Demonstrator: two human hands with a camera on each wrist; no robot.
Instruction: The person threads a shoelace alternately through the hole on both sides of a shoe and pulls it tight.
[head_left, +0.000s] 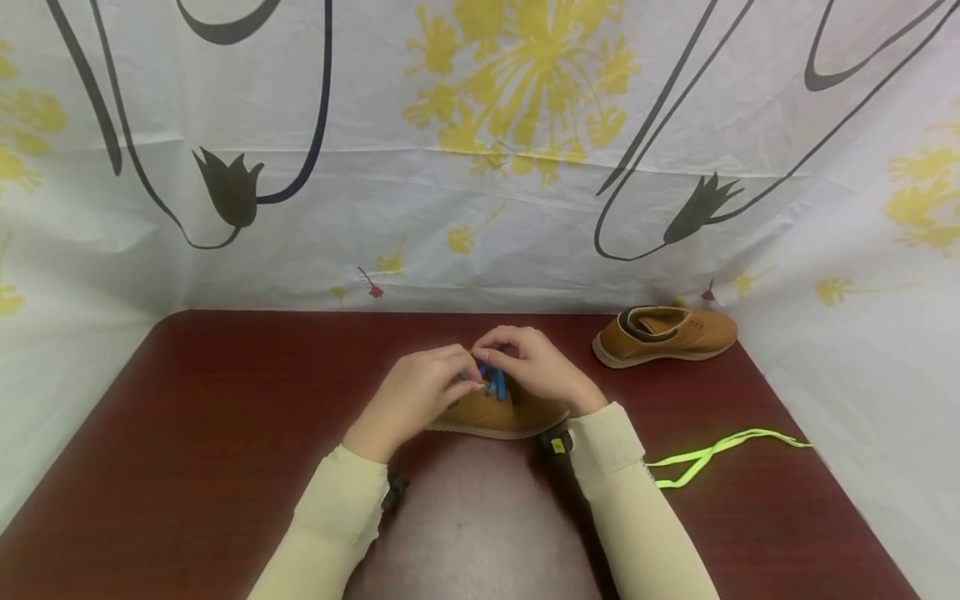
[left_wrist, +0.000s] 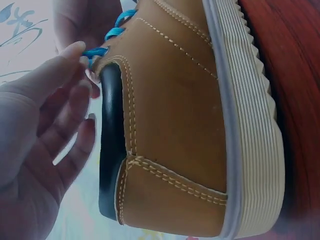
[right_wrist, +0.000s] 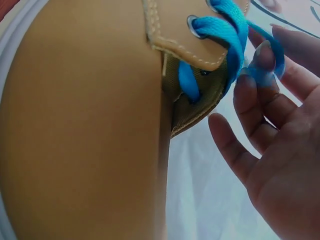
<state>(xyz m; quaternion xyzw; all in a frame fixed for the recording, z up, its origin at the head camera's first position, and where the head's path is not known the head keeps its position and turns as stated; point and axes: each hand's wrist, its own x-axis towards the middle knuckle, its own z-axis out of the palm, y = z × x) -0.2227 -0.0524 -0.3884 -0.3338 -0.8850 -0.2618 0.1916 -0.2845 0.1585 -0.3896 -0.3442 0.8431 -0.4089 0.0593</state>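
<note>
A tan leather shoe (head_left: 487,421) with a pale sole lies on the table under both hands. Blue shoelace (head_left: 497,382) runs through its eyelets, more clearly seen in the right wrist view. My left hand (head_left: 420,392) pinches the blue lace between thumb and forefinger, close to the black-lined collar (left_wrist: 112,145) in the left wrist view. From the other side, my right hand (head_left: 536,367) holds a looped part of the lace (right_wrist: 277,55) in its bent fingers, just off the shoe's tongue (right_wrist: 200,107). Both hands partly hide the lacing in the head view.
A second tan shoe (head_left: 667,336), with no lace visible in it, stands at the table's back right. Neon yellow-green laces (head_left: 708,454) lie to the right of my right forearm. A patterned white curtain (head_left: 480,233) hangs behind the dark red table (head_left: 225,433).
</note>
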